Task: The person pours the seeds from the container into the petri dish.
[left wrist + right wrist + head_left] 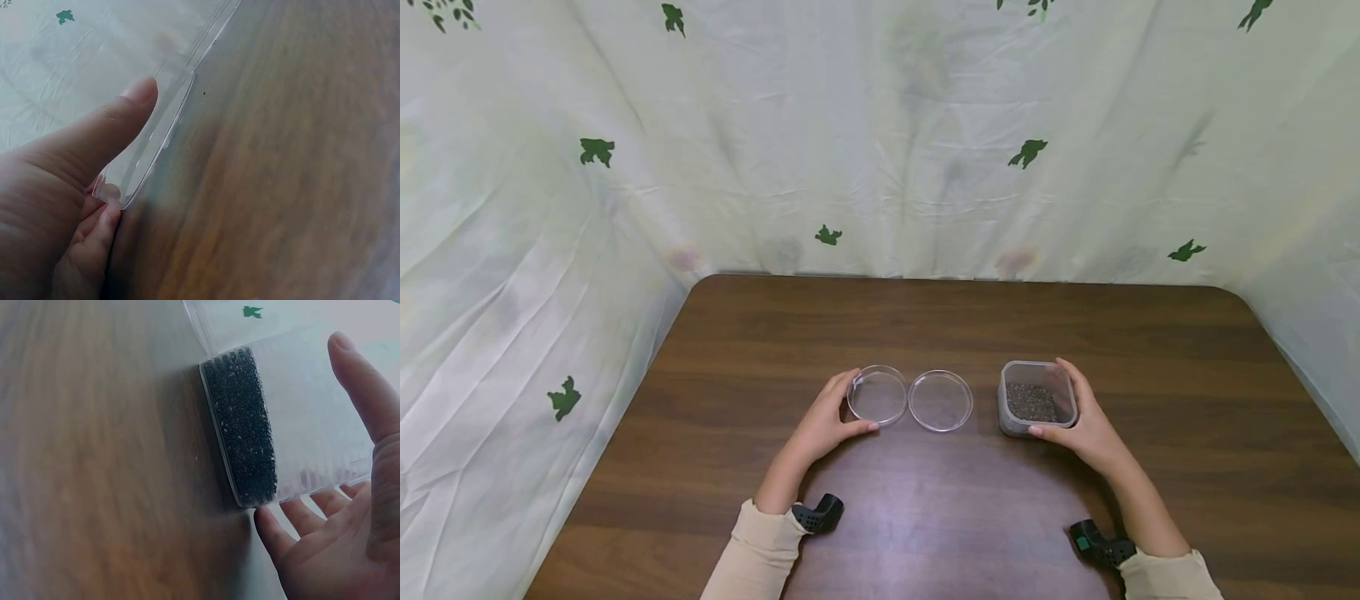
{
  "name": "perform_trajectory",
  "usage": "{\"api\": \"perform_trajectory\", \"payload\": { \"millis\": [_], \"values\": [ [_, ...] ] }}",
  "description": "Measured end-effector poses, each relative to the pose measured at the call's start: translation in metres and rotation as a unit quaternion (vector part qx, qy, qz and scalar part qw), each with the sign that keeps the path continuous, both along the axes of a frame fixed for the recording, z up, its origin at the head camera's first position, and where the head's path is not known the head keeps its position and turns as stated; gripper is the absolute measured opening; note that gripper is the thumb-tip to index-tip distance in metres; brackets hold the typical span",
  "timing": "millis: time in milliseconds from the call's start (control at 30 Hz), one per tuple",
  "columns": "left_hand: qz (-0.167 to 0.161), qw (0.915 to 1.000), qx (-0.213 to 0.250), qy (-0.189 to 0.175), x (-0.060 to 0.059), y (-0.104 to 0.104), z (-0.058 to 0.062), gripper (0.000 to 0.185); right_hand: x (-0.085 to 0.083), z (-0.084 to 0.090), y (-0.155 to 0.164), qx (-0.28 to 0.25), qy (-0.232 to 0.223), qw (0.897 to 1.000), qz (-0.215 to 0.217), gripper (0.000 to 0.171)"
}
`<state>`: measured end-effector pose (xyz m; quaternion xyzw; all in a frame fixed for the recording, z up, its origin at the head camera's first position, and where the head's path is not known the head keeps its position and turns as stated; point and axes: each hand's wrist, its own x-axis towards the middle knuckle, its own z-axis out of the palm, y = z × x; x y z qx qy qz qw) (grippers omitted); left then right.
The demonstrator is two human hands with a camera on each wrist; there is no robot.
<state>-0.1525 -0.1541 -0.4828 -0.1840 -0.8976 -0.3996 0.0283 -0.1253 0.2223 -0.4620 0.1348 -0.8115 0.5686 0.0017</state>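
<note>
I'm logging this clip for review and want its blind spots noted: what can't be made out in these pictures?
- Dark grains in the plastic container: too small in the head view, soft in the right wrist view; kind unclear.
- Petri dish in the left hand: cut off by the left wrist frame's edge, blurred.
- Second petri dish: head view only.
- Right hand: palm contact hidden.

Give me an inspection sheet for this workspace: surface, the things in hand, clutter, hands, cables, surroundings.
Surface: brown wooden table.
Things in hand: two clear round dishes, left dish and right dish, side by side; clear square container with dark grains.
Clutter: nothing seen.
Hands: left hand cups the left dish; right hand cups the container.
Cables: nothing seen.
Surroundings: pale cloth backdrop with green leaf prints.
</note>
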Motion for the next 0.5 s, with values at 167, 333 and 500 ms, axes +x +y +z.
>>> {"api": "perform_trajectory", "payload": {
  "millis": [167,333,500],
  "values": [
    [0.003,1.0000,-0.003,0.003,-0.0001,0.0017,-0.0002,0.087,0.0005,-0.0014,0.0011,-0.004,0.009,1.000,0.000,0.093],
    [0.009,0.9999,-0.002,0.015,0.0011,0.0028,0.0004,0.087,0.0007,-0.0019,0.0009,0.023,0.009,0.999,-0.029,0.094],
    [0.010,0.9998,-0.008,0.015,0.0011,0.0024,0.0003,0.087,-0.0002,0.0022,-0.0028,0.036,0.023,0.996,-0.076,0.098]
  ]
}}
